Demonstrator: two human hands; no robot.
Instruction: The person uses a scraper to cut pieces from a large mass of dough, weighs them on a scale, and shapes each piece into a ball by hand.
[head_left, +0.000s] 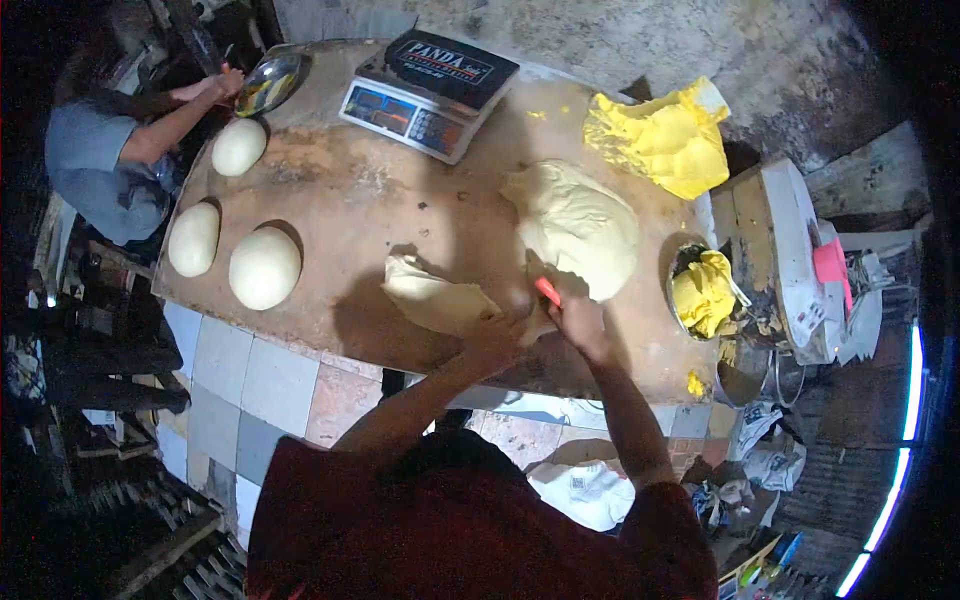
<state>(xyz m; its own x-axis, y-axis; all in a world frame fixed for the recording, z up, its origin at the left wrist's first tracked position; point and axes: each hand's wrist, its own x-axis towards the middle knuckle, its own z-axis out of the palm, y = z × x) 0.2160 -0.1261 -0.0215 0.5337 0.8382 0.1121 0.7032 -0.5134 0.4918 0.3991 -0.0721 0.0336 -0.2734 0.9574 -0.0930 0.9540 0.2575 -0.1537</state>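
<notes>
My right hand (580, 328) grips the red handle of a knife (547, 291). Its blade points away from me, against the near left edge of a large, soft mass of pale dough (585, 230). Just left of it, my left hand (508, 335) is closed on the right end of a smaller, stretched dough piece (430, 297). That piece appears partly lifted, with a dark shadow beside it. My left fingers are partly blurred.
A digital scale (430, 90) stands at the table's far side. Several dough balls (264, 268) sit at left, near another person's hands at a metal bowl (270, 85). Yellow fat (670, 140) lies at far right; a bowl of it (705, 290) is at the right edge.
</notes>
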